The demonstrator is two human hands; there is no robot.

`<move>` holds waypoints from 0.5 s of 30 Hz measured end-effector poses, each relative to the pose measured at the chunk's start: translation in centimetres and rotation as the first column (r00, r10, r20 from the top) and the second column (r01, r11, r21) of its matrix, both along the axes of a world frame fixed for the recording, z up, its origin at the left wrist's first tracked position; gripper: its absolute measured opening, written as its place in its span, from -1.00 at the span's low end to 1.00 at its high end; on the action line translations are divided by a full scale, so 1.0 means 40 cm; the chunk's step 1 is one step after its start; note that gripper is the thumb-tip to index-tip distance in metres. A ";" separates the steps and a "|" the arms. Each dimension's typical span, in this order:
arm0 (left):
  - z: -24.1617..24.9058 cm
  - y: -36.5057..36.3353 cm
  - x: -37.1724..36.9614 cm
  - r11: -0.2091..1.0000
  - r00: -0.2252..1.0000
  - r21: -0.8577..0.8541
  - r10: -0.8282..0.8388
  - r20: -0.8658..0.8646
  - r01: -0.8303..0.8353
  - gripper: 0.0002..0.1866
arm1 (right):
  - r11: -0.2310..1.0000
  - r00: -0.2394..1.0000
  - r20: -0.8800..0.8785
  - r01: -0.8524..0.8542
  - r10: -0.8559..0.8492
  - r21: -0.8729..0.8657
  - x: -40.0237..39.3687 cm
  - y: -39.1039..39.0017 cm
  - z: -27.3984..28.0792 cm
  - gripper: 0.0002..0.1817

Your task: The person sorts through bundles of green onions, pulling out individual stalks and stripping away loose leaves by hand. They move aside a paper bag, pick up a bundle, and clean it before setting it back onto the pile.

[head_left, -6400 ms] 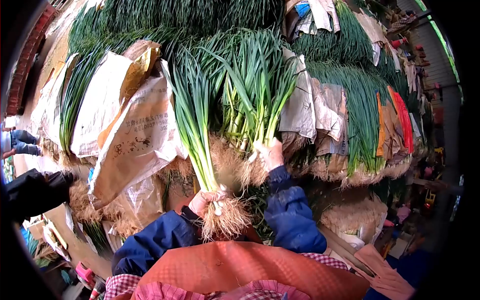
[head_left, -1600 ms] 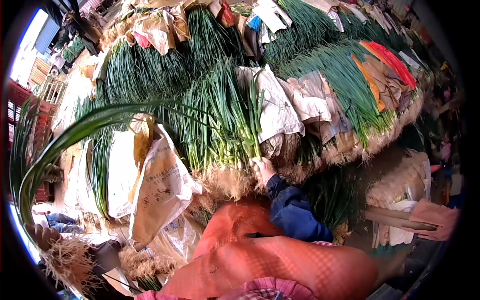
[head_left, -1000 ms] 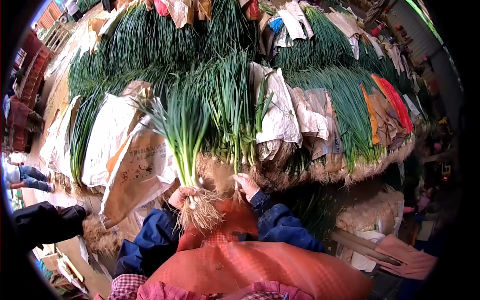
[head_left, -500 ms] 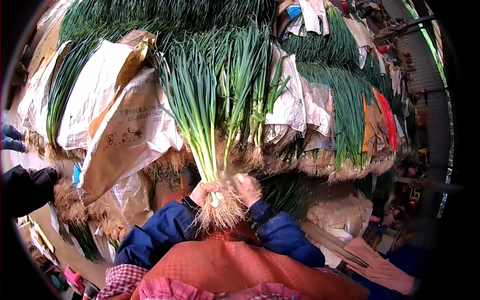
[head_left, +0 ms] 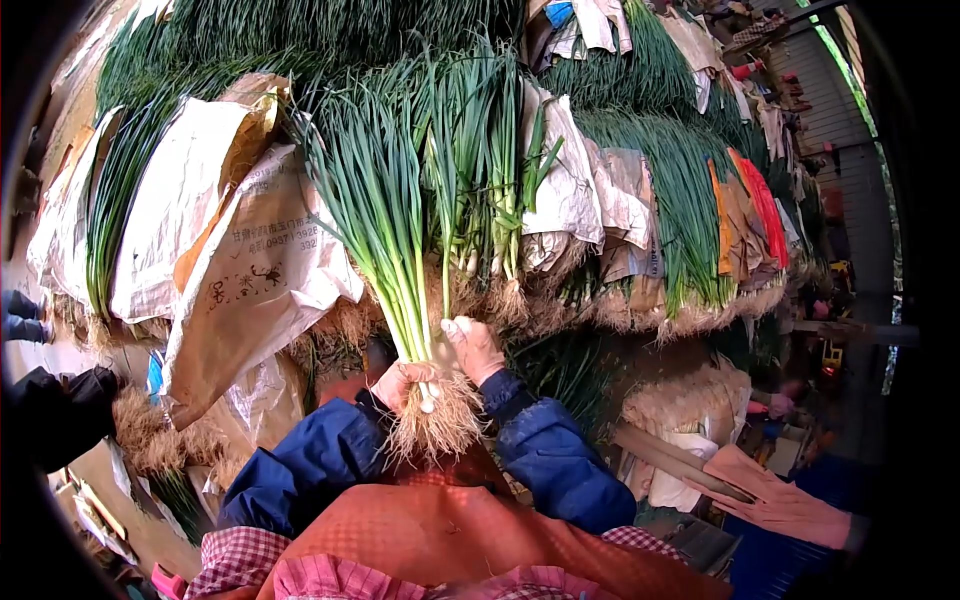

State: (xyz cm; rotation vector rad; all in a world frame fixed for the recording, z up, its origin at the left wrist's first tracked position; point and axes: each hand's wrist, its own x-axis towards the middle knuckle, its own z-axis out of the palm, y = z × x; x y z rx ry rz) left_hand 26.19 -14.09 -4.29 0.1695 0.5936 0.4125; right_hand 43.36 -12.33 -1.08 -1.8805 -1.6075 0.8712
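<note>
A bunch of green onions (head_left: 405,290), with white stems and tan stringy roots, stands upright in front of my orange apron. My left hand (head_left: 400,383) is closed around its lower stems, just above the roots. To the right, my right hand (head_left: 474,348) is closed, thumb and fingers on the lower end of a single green onion stalk (head_left: 446,265) beside the bunch. The exact grip on that stalk is partly hidden by the fingers. Directly behind, more green onions (head_left: 490,160) lie with their leaves pointing away and their roots toward me.
White woven sacks (head_left: 250,260) drape over the onion piles at left. More heaped onions (head_left: 650,160) and a red cloth (head_left: 762,210) are at right. Another person's pink-gloved hand (head_left: 775,495) rests near a wooden bar (head_left: 675,460). A person's dark sleeve (head_left: 65,410) shows at far left.
My right hand has risen slightly from beside the roots to the lower stems, moving left. My left hand keeps its hold on the bunch. The whole view has shifted a little.
</note>
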 end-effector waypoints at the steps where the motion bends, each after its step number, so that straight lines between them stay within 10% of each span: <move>1: -0.027 0.000 -0.006 0.999 1.000 -0.025 -0.021 -0.003 0.021 -0.49 | 0.999 0.999 0.008 -0.036 0.036 -0.018 0.007 -0.031 -0.008 -0.74; 3: -0.002 0.002 -0.008 0.978 0.975 -0.178 0.138 0.175 -0.106 -0.57 | 0.999 0.993 0.109 -0.051 0.051 -0.008 0.036 -0.093 -0.024 -0.73; 6: 0.178 0.052 -0.033 0.976 0.922 -0.137 0.205 0.329 -0.168 -0.40 | 0.833 0.932 0.329 0.058 0.152 -0.549 0.122 -0.141 -0.019 -0.74; 8: 0.193 0.058 -0.066 0.954 0.884 -0.202 0.286 0.369 -0.224 -0.41 | 0.901 0.986 0.046 0.165 -0.161 -0.401 0.180 -0.106 -0.084 -0.75; 10: 0.172 0.056 -0.084 0.938 0.894 -0.236 0.322 0.312 -0.256 -0.41 | 0.965 0.968 0.114 0.237 -0.225 -0.110 0.204 0.035 -0.117 -0.76; 15: 0.077 0.035 -0.079 0.971 0.984 -0.193 0.160 0.072 -0.144 -0.38 | 0.890 0.894 0.069 0.447 -0.442 -0.090 0.213 0.292 -0.294 -0.68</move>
